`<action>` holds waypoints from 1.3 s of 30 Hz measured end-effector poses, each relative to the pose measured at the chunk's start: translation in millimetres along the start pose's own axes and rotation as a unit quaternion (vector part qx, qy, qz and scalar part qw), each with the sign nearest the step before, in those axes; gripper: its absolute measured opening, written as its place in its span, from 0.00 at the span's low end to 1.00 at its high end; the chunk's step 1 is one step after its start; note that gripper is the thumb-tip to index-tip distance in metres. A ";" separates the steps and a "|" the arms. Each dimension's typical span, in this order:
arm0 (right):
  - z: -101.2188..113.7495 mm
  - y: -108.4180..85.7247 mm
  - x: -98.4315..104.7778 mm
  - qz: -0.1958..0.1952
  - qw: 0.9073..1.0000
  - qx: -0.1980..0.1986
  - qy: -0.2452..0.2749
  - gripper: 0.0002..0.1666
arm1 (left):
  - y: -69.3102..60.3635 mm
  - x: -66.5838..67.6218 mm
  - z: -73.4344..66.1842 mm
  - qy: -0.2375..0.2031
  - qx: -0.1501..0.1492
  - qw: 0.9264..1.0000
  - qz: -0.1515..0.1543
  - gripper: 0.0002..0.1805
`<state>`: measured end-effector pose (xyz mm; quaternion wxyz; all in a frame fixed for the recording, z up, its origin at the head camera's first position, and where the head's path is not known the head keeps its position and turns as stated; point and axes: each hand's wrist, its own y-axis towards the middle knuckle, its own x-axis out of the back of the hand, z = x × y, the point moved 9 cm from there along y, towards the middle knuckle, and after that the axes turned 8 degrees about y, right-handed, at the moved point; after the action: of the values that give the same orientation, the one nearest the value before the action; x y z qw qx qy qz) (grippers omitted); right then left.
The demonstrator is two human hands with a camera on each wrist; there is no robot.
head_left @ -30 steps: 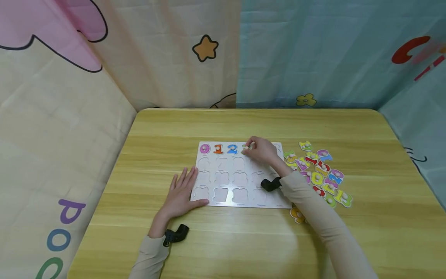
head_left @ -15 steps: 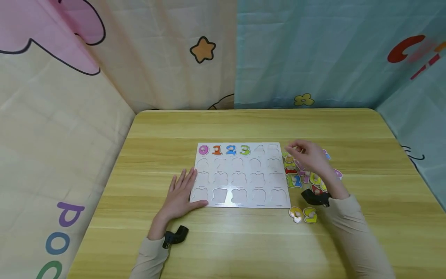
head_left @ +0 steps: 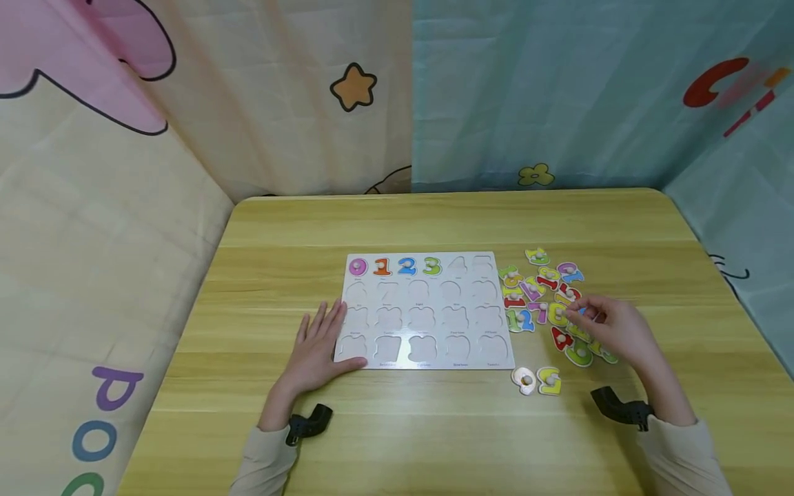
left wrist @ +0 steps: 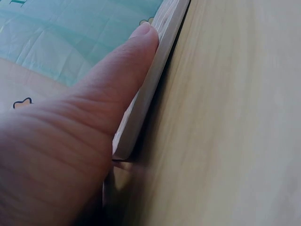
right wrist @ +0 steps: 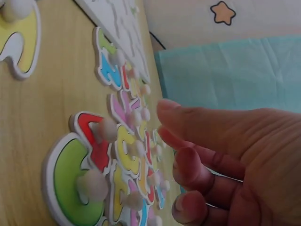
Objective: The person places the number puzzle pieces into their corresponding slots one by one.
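1. My board is smooth and white, glossy with reflected light.
2. My number pieces have smooth coloured faces and pale, wooden-looking knobs.
3. My tabletop shows wood grain under a soft sheen.
4. My sleeves are matt cloth; the curtains, creased cloth.

Head view: R grip hides part of no. pieces; board captions mostly too small to read; L sleeve & R sleeve cut off, btm edge. L wrist view: L grip cut off, L edge. R wrist view: yellow piece cut off, top-L corner
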<state>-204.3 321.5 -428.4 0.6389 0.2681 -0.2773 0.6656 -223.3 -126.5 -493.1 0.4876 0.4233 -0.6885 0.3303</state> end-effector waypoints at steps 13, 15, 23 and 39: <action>-23.7 -8.3 -34.3 0.100 0.994 -0.022 -0.040 0.14 | -1.1 -1.7 0.7 0.005 -0.004 1.000 -0.005 0.60; -23.5 -8.0 -36.5 0.102 0.994 -0.022 -0.040 0.15 | -1.3 -1.2 0.5 0.004 -0.004 1.000 -0.007 0.60; -10.1 -2.1 -36.5 0.101 0.994 0.002 -0.043 0.15 | -1.5 0.0 0.1 0.004 -0.005 1.000 -0.010 0.60; 56.4 98.3 -80.1 0.073 0.996 0.049 -0.005 0.17 | -0.6 0.2 -0.3 0.001 -0.006 1.000 -0.011 0.60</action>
<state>-299.2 222.2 -448.4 0.5731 0.2813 -0.2662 0.7221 -222.7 -126.6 -492.8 0.4946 0.4275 -0.6851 0.3212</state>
